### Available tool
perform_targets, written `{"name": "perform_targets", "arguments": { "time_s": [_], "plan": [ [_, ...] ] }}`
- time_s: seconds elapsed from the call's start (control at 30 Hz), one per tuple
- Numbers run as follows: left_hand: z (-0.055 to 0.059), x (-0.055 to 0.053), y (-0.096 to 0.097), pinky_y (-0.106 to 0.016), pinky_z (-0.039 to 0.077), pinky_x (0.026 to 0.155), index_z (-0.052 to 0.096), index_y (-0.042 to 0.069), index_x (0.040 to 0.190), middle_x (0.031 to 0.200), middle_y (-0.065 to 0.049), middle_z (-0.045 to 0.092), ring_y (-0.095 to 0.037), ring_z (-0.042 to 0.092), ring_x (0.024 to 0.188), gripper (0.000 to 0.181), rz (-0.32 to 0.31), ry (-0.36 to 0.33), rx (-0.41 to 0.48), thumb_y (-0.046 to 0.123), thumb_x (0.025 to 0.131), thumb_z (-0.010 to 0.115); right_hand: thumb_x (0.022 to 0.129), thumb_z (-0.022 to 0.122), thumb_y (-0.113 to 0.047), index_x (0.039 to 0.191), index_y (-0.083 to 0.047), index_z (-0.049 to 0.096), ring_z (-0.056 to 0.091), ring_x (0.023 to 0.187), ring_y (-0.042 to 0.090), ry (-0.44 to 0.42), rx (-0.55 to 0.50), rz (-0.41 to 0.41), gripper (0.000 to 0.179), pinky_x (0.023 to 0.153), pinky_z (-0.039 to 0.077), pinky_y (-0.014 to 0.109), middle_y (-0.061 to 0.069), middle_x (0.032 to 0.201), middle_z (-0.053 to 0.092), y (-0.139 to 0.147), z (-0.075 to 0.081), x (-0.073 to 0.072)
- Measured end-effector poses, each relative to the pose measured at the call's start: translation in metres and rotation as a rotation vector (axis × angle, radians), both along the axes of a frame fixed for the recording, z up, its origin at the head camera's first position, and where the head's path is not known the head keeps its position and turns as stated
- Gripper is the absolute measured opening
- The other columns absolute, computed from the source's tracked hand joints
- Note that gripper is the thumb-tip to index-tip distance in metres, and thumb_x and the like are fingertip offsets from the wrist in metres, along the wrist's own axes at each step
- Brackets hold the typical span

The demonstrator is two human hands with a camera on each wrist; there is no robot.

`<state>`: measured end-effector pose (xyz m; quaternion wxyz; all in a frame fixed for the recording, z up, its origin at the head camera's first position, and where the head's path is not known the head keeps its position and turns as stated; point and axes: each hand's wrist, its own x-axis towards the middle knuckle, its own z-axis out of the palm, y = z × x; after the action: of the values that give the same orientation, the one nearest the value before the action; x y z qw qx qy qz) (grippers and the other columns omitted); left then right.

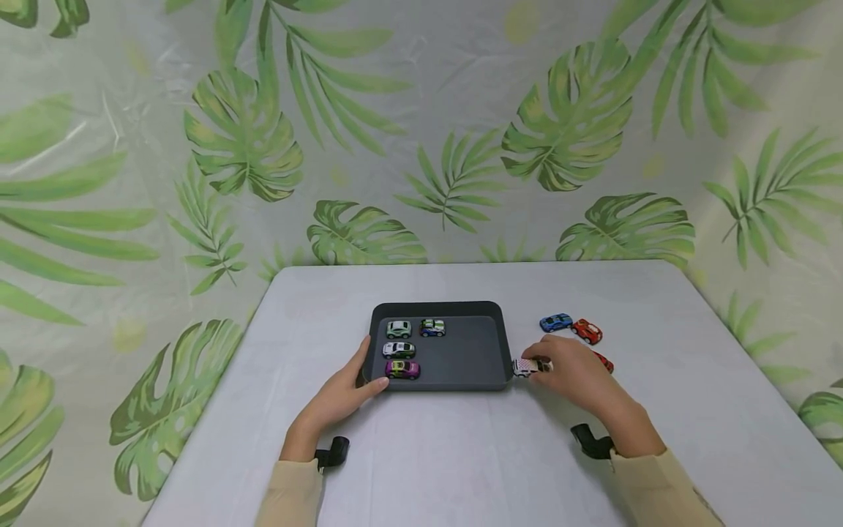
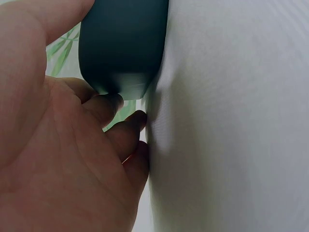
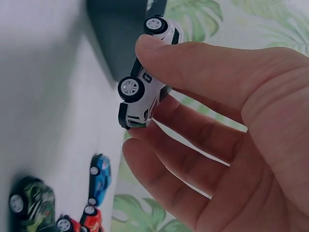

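A dark grey tray (image 1: 461,359) stands on the table with several toy cars in its left part: a pale green car (image 1: 398,329), a white-blue-green car (image 1: 432,328), a white and black car (image 1: 399,350) and a purple and yellow car (image 1: 402,369). At the tray's left side, my left hand (image 1: 339,395) grips the wall, thumb at the front corner and fingers along the outside. My right hand (image 1: 579,372) pinches a white toy car (image 3: 145,92) between thumb and fingers, lifted beside the tray's right edge. The ring and little fingers stand away from that car.
Right of the tray lie a blue car (image 1: 556,322), a red car (image 1: 587,331) and another red car (image 1: 604,361) partly behind my right hand. A dark green patterned car (image 3: 34,203) shows in the right wrist view. A leaf-print sheet (image 1: 454,132) hangs behind the white table (image 1: 435,461).
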<state>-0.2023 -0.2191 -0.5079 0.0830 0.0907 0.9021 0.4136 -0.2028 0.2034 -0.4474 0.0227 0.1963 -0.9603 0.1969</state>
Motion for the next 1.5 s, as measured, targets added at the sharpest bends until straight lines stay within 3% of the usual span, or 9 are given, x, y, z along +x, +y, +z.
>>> {"name": "perform_targets", "arguments": {
  "time_s": [0.23,0.57,0.9,1.5],
  "plan": [
    [-0.001,0.001,-0.001,-0.057,0.021,0.117,0.004,0.032,0.163,0.166,-0.004,0.016,-0.032,0.021,0.15,0.095,-0.002,-0.011,0.003,0.054,0.094,0.066,0.079,0.086,-0.014,0.111,-0.013,0.077,0.065,0.093,0.02,0.002,-0.025,0.018,0.033,0.077,0.054,0.041,-0.004,0.101,0.069,-0.012,0.008,-0.007],
    [0.003,0.002,0.0,-0.057,0.021,0.117,0.005,0.03,0.164,0.166,-0.006,0.017,-0.033,0.02,0.15,0.095,-0.007,-0.007,0.014,0.053,0.094,0.066,0.08,0.087,-0.018,0.111,-0.014,0.077,0.062,0.085,0.017,0.086,-0.05,0.061,0.032,0.071,0.05,0.037,-0.006,0.092,0.065,-0.035,0.013,-0.023],
    [0.001,0.001,-0.001,-0.058,0.021,0.117,0.005,0.031,0.163,0.166,-0.005,0.016,-0.033,0.02,0.15,0.096,-0.01,-0.008,0.019,0.054,0.093,0.067,0.082,0.086,-0.018,0.11,-0.014,0.077,0.054,0.076,0.013,0.038,-0.089,0.099,0.03,0.066,0.046,0.034,-0.005,0.089,0.063,-0.064,0.018,-0.042],
    [0.001,0.0,-0.001,-0.057,0.023,0.117,0.005,0.035,0.163,0.166,-0.005,0.018,-0.033,0.022,0.15,0.095,-0.002,-0.004,0.012,0.056,0.093,0.066,0.082,0.086,-0.02,0.107,-0.016,0.079,0.054,0.075,0.012,0.036,-0.069,0.108,0.025,0.067,0.047,0.032,-0.005,0.089,0.066,-0.114,0.002,-0.073]
  ]
}}
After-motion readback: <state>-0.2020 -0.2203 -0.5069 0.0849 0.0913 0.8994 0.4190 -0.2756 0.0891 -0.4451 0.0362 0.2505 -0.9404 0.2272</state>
